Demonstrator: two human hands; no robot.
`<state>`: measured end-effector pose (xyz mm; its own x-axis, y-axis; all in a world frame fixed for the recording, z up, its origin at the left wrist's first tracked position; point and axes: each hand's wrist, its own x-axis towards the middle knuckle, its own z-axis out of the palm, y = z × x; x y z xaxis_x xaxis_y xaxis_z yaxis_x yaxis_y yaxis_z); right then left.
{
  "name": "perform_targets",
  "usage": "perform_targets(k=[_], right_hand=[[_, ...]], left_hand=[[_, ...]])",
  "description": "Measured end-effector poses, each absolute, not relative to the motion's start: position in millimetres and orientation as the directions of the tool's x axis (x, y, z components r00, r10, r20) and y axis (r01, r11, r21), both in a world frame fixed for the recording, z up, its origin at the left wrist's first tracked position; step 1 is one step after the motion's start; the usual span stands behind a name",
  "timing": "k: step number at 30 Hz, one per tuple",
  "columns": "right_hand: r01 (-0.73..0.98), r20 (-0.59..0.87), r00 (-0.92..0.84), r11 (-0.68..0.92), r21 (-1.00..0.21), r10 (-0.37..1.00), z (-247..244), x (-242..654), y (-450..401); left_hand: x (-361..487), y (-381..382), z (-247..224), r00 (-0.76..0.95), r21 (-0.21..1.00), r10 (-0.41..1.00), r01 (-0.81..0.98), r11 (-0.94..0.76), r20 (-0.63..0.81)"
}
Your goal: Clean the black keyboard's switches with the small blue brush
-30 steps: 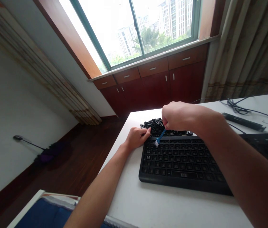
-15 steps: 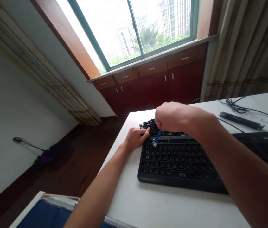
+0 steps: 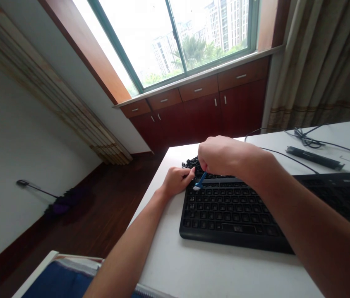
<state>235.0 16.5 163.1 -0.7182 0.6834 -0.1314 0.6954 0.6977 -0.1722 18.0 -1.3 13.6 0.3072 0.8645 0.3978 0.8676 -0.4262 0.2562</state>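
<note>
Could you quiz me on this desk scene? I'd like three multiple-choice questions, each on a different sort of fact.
1. Where is the heap of black keycaps?
A) On the floor
B) On the windowsill
C) On the white table, past the far edge of the keyboard

2. What colour is the handle of the small brush in the right hand?
A) Red
B) Blue
C) Yellow

3. How do the doors of the wooden cabinets under the window stand?
A) Wide open
B) Shut
C) Removed

Answers:
1. C, the heap lies on the tabletop.
2. B, blue shows below the fingers.
3. B, the doors sit closed.
</note>
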Motion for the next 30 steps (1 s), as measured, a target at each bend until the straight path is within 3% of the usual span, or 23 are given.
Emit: perform_targets(k=[13,18,30], right_hand=[[0.725,-0.104,-0.676,0.632,-0.272,0.730,170,260,28],[0.720,-0.182,-0.694,0.658,-0.223,0.697,166,250,22],[0.761,-0.182,-0.647,0.612,-0.215,0.741,170,253,22]], left_hand=[[13,-1,7,0.295,0.267,0.872,0.870,-0.414,0.390],[16,-2,10,0.296,0.267,0.875,0.871,-0.412,0.384],[15,-1,9,0.299,0.273,0.876,0.868,-0.414,0.378]])
